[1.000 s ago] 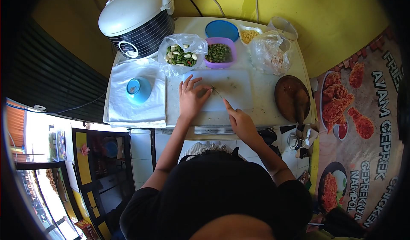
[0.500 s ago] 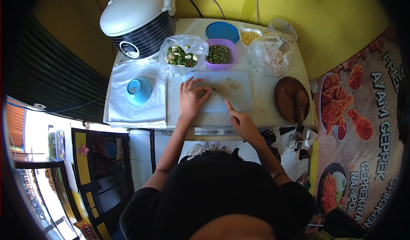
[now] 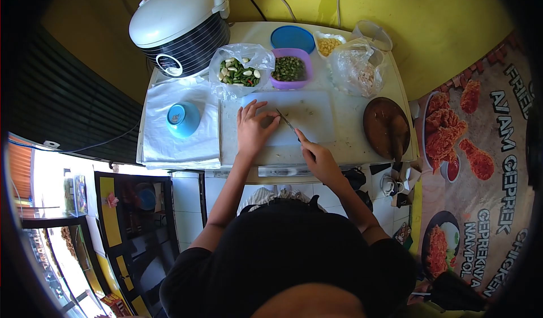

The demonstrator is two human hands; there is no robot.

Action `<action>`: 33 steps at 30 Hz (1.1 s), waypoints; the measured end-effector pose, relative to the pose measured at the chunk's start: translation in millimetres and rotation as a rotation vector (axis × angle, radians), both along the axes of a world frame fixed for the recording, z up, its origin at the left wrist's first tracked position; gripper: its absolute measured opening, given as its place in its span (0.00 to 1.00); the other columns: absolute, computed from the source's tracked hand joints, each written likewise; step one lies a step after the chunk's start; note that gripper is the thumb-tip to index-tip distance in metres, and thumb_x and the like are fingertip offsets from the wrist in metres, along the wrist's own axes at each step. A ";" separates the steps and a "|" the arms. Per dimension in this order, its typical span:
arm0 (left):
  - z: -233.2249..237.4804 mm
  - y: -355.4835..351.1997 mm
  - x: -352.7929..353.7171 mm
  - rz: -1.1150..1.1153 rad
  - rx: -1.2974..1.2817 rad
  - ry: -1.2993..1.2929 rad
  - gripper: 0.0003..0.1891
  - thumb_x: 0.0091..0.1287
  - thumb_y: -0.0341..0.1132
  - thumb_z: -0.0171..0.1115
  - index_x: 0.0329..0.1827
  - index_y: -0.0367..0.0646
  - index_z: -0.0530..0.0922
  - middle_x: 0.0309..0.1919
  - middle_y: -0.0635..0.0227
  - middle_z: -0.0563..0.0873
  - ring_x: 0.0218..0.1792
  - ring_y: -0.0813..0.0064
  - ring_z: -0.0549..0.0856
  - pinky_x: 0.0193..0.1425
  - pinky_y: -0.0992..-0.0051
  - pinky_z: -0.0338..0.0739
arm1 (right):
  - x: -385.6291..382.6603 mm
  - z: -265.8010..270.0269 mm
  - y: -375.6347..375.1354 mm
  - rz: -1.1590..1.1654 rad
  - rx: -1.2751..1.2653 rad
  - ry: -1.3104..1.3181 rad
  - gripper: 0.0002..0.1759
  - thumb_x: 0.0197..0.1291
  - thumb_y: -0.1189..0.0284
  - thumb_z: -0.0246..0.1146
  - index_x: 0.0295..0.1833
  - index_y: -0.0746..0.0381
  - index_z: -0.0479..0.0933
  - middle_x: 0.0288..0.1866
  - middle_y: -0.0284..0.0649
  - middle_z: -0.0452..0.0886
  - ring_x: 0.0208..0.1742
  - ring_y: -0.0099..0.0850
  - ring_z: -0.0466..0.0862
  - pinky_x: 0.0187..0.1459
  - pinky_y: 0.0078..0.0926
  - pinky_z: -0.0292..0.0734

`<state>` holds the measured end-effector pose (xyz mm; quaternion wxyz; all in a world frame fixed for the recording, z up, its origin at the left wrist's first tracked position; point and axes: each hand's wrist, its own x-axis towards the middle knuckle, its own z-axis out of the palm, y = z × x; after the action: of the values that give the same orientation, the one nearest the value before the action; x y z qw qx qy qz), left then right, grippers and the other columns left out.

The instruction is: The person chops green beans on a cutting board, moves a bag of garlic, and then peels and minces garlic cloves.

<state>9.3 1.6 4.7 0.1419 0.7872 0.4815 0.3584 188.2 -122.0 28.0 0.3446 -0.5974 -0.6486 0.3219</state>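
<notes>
My right hand is closed around the handle of a small knife. Its blade slants up and left over a translucent white cutting board. Close to the blade's tip, my left hand has thumb and index finger pinched together, with the other fingers raised and bent. Whatever lies in that pinch is too small to make out. Small dark bits are scattered on the board. Just behind it are a purple tub of chopped green pieces and a clear plastic bag holding green chilies and pale cloves.
A rice cooker stands at the back left. An upturned blue bowl sits on white sheets. Rightward are a stone mortar with its pestle and another plastic bag. A blue lid lies behind the tub.
The knife's tip has moved slightly left and up, and more of its blade shows beside my left fingertips. My left hand keeps nearly the same pose.
</notes>
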 end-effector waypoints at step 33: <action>0.5 0.4 -1.1 -0.012 -0.041 -0.041 0.07 0.58 0.44 0.70 0.35 0.54 0.89 0.56 0.69 0.82 0.67 0.61 0.73 0.75 0.52 0.56 | -12.7 -4.8 6.8 -0.054 -0.043 -0.326 0.33 0.66 0.79 0.54 0.76 0.49 0.62 0.29 0.51 0.76 0.29 0.50 0.79 0.37 0.44 0.75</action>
<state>8.2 2.0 5.2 0.1697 0.7795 0.4810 0.3636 175.6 -115.2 23.2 0.2302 -0.6661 -0.6728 0.2251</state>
